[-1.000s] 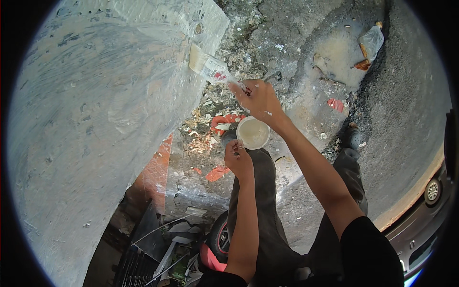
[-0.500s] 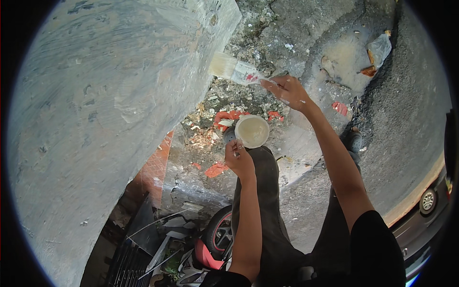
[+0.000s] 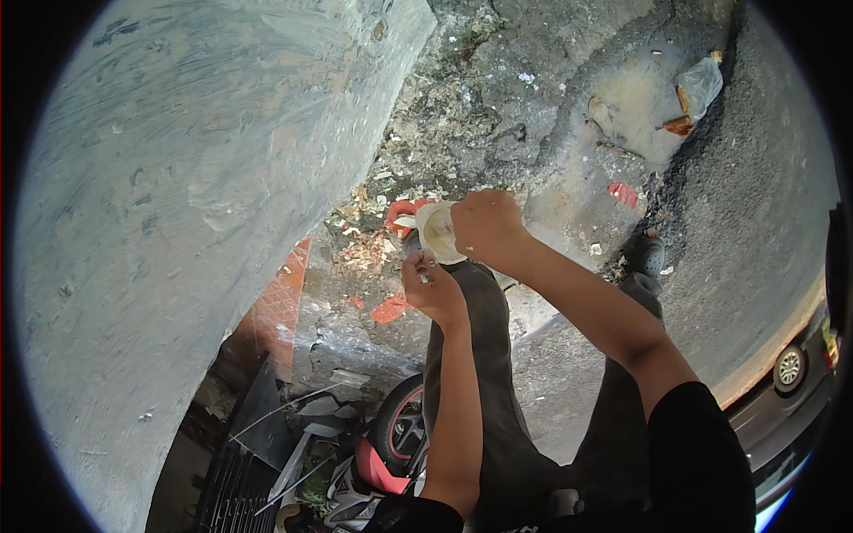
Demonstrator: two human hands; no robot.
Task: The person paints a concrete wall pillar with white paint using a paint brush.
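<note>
White cup point(image 3: 435, 234) hung tilted above pavement point(image 3: 542, 89), nearer its wall-side edge, just beyond left trouser leg point(image 3: 469, 338). Left hand point(image 3: 433, 286) had fingers curled closed at near side, holding cup. Right hand point(image 3: 488, 225) bent over right rim; fingertips hidden, grip could not be told. Grey wall point(image 3: 195, 204) bounded pavement's left edge; clear bag point(image 3: 701, 85) lay at road-side edge.

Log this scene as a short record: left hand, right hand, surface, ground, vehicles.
Left hand: curled at the near side of the pale tub, apparently holding it
Right hand: over the tub's right side; grip hidden
Surface: streaked grey slab, left
Ground: rough, with pale flakes and red scraps
Vehicles: red-rimmed wheel, lower middle; parked car, lower right
</note>
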